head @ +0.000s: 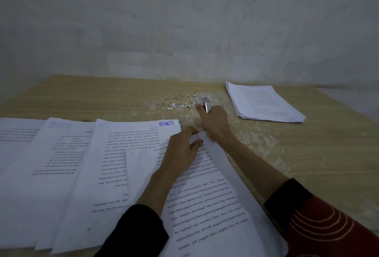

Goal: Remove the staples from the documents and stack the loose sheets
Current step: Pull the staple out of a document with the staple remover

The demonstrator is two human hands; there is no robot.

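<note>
A printed document [207,201] lies slanted in front of me on the wooden table [307,154]. My left hand [182,152] pinches its top corner between thumb and fingers. My right hand [215,123] reaches past that corner and grips a metal tool [207,107] with an orange part, its tip at a pile of pulled staples and paper bits [184,101]. A stack of loose sheets [264,103] lies at the far right. Other documents [67,170] overlap on the left, one stamped LUNAS [166,123].
A grey wall [184,21] rises right behind the table's far edge. The tabletop's surface is scuffed and peeling around the staple pile. Papers cover the left and near part of the table, hanging over its front edge.
</note>
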